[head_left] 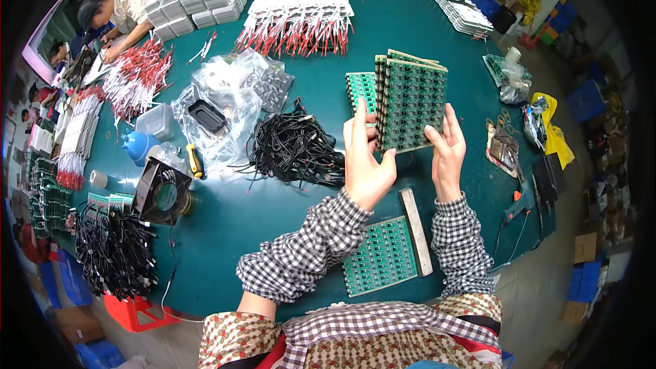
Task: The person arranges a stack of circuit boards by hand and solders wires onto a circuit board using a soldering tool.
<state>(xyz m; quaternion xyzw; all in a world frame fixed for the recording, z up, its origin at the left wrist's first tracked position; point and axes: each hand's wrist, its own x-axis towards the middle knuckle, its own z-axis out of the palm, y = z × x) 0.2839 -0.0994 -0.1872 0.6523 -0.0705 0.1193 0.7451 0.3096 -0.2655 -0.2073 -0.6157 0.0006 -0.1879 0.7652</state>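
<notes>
Our right hand (447, 154) has its thumb on the front face and its fingers at the right edge of a stack of green circuit boards (413, 106), which stands upright between our hands. Our left hand (367, 167) is half curled with its fingers at the stack's left side; we cannot tell how firmly it presses, nor whether the stack's bottom edge rests on anything.

We judge the work to be partway through: several boards are gathered together, while a single board panel (381, 256) lies flat below our hands, beside a pale bar (416, 232), and another green board (358, 87) shows just beyond the left hand's fingertips, so these seem left to handle.

The worktop (225, 239) is dark green. Left of our left hand sit a heap of black cables (297, 147), a yellow screwdriver (195, 161) and, farther left, a black fan (162, 193). Well beyond our hands are white panels (301, 10) with red and white wires. Far left, a co-worker (126, 10) bends over the worktop; far right of our right hand, blue crates (584, 280) stand on the floor (540, 266).
</notes>
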